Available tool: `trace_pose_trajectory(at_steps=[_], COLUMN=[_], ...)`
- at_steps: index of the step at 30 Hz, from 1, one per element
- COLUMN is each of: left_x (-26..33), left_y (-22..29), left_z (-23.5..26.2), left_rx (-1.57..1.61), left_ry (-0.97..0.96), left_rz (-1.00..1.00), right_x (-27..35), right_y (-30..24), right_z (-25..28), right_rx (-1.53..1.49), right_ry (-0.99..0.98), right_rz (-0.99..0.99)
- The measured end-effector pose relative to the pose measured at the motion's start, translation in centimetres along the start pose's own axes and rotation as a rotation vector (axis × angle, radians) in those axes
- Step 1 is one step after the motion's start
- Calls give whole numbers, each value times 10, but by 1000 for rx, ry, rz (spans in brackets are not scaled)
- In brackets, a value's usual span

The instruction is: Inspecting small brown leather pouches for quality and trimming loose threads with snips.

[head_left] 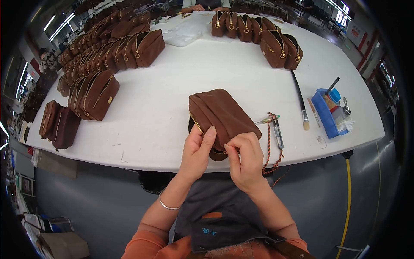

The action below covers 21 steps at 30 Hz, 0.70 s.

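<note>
A brown leather zip pouch [221,111] lies tilted at the table's near edge, its zip side toward me. My left hand [196,152] grips it along the open brass zip, thumb on the leather and fingers tucked into the opening. At the zip's near end, my right hand [246,160] is closed in a pinch against the pouch. Whatever sits between those fingertips is too small to make out. Just right of the pouch are thread snips [277,131] with an orange-and-black braided cord [268,149] that hangs past the table edge.
Several rows of brown pouches [148,47] fill the table's left side; more pouches [274,47] stand at the far right. A long-handled brush [305,121] lies beside a blue bin [321,113] of bottles. Clear plastic [185,35] rests at the back, where another person [206,5] sits.
</note>
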State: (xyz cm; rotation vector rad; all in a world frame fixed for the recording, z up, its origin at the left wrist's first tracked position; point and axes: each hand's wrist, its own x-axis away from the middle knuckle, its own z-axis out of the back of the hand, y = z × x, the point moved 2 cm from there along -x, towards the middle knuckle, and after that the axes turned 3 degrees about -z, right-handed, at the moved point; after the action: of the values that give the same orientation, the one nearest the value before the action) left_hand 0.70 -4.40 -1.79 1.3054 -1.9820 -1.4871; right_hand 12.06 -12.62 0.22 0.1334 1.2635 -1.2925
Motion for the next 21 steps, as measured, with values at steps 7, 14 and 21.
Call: trace_pose_trajectory(at_steps=[7,14,21], left_x=[-4,-11,-10], left_y=[-7,-11,-8], left_z=[10,19,19], left_rx=[-39,-19,14], left_ry=[46,99,141], left_rz=[-13,12,32], right_x=[11,15,16], right_y=[2,13,17], right_z=[5,9,18], right_rx=[-479,-748,-681], right_ry=[-21,-24,31], right_rz=[-327,-529,-595])
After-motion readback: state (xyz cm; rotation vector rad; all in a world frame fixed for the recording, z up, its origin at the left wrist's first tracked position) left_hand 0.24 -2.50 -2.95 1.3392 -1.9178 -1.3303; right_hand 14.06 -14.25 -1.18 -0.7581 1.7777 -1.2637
